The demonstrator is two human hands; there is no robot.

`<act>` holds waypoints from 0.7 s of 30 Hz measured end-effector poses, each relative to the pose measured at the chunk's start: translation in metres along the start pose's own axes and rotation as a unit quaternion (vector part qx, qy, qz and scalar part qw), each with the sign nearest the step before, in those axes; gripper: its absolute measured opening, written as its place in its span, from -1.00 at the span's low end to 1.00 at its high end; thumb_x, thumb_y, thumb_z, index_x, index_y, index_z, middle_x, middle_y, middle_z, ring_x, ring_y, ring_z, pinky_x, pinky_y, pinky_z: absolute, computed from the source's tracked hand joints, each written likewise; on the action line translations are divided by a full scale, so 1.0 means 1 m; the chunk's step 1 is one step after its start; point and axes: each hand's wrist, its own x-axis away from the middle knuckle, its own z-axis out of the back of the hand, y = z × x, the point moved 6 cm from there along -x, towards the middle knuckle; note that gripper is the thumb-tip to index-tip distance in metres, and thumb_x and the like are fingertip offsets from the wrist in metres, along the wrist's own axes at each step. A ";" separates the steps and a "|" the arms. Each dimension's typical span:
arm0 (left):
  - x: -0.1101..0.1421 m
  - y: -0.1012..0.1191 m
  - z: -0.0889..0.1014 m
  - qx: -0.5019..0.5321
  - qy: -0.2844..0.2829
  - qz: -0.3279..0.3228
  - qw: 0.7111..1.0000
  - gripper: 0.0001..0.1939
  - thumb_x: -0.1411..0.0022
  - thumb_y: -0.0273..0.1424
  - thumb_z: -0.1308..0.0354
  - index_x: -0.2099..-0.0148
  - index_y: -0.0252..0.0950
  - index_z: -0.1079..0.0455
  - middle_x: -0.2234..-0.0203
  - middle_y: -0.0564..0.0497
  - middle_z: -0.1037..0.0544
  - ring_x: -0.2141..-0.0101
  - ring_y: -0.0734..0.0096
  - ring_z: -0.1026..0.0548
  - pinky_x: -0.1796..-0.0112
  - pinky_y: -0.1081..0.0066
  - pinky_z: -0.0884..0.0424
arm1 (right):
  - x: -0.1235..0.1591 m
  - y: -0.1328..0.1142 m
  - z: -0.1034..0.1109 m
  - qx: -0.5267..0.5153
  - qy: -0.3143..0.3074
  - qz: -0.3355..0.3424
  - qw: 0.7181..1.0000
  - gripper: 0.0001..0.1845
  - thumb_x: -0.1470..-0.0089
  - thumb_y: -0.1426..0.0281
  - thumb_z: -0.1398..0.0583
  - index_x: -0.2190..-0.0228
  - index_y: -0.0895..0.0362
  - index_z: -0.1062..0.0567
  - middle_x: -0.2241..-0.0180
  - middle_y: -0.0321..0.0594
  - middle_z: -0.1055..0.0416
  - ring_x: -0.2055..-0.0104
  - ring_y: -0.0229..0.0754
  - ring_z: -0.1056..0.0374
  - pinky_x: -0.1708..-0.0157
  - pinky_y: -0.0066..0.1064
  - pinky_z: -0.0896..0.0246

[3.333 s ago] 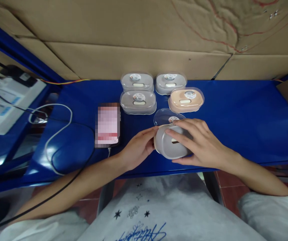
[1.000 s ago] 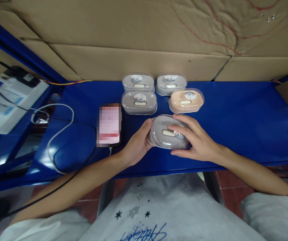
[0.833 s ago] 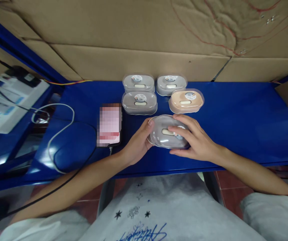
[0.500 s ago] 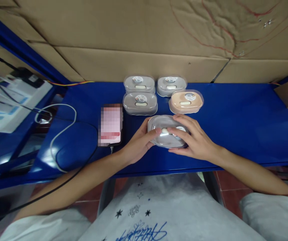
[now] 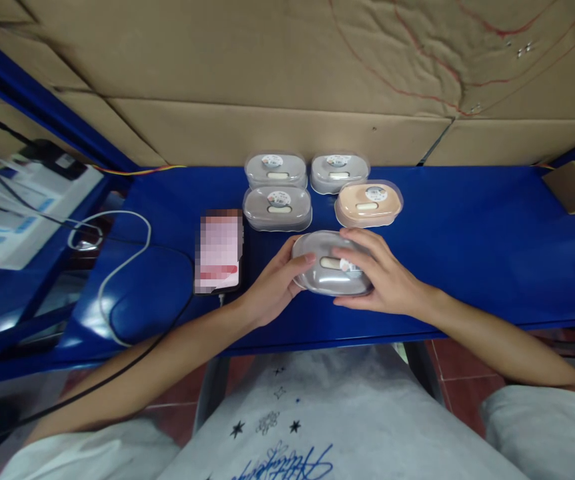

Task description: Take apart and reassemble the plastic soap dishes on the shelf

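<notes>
A grey oval box (image 5: 317, 280) with a clear domed lid is held low over the near part of the blue table. A white tab (image 5: 330, 263) and a round sticker (image 5: 351, 267) show on its lid. My left hand (image 5: 278, 283) grips the left end, thumb on top and fingers mostly hidden beneath. Around the right end, my right hand (image 5: 387, 273) is closed, with one finger across the lid beside the tab. Just beyond stands a peach oval box (image 5: 369, 205) of the same shape.
Grey boxes of this kind stand at the back: one at left (image 5: 272, 172), one at right (image 5: 336, 179), one in front (image 5: 276, 212). A phone (image 5: 218, 250) with a cable lies left. Cardboard (image 5: 277, 127) backs the blue table (image 5: 492, 267); a power strip (image 5: 32, 220) is far left.
My left thumb has drawn back left from the white tab, and more of the tab now shows. Both hands still hold the grey box in nearly the same place.
</notes>
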 end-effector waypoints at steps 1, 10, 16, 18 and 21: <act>-0.001 0.000 0.001 0.000 0.000 -0.002 1.000 -0.58 -0.09 -0.22 -0.57 0.05 -0.18 -0.57 0.16 0.08 -0.64 0.18 0.39 -0.57 0.19 0.48 -0.46 | -0.001 0.002 0.001 -0.016 0.000 -0.012 1.000 0.03 -0.20 0.05 -0.38 -0.48 -0.04 -0.03 -0.42 0.14 -0.10 -0.48 0.27 -0.12 -0.35 0.24 -0.24; -0.004 -0.005 0.003 -0.033 -0.012 -0.016 0.999 -0.54 -0.10 -0.25 -0.57 0.00 -0.19 -0.51 0.13 0.08 -0.60 0.15 0.39 -0.54 0.16 0.47 -0.44 | -0.001 0.008 0.001 -0.030 -0.075 -0.084 0.993 0.21 -0.11 0.21 -0.46 -0.51 -0.07 0.12 -0.43 0.14 -0.11 -0.47 0.32 -0.13 -0.37 0.27 -0.23; 0.002 -0.006 -0.008 -0.044 -0.112 -0.040 0.992 -0.29 -0.08 -0.16 -0.60 -0.21 -0.05 -0.41 -0.13 0.01 -0.52 -0.05 0.25 -0.55 -0.06 0.31 -0.46 | -0.009 -0.001 0.026 0.020 -0.074 -0.071 0.995 0.25 -0.01 0.27 -0.47 -0.50 -0.06 0.10 -0.35 0.11 -0.23 -0.37 0.38 -0.24 -0.28 0.31 -0.31; 0.006 -0.006 -0.014 -0.039 -0.161 -0.032 0.986 -0.18 -0.11 -0.10 -0.57 -0.33 0.04 -0.31 -0.29 -0.07 -0.42 -0.12 0.10 -0.58 -0.16 0.13 -0.45 | -0.013 0.020 0.053 0.040 -0.049 -0.082 0.995 0.21 0.00 0.19 -0.47 -0.48 -0.07 0.04 -0.37 0.06 -0.23 -0.38 0.36 -0.24 -0.32 0.28 -0.27; 0.008 -0.008 -0.017 -0.061 -0.193 -0.005 0.979 -0.19 -0.22 -0.06 -0.49 -0.41 0.05 -0.25 -0.38 -0.20 -0.32 -0.13 -0.05 -0.60 -0.20 -0.03 -0.44 | -0.010 0.093 0.105 0.101 0.024 -0.158 0.982 0.18 0.03 0.13 -0.49 -0.45 0.00 -0.06 -0.39 0.10 -0.20 -0.40 0.33 -0.20 -0.42 0.22 -0.08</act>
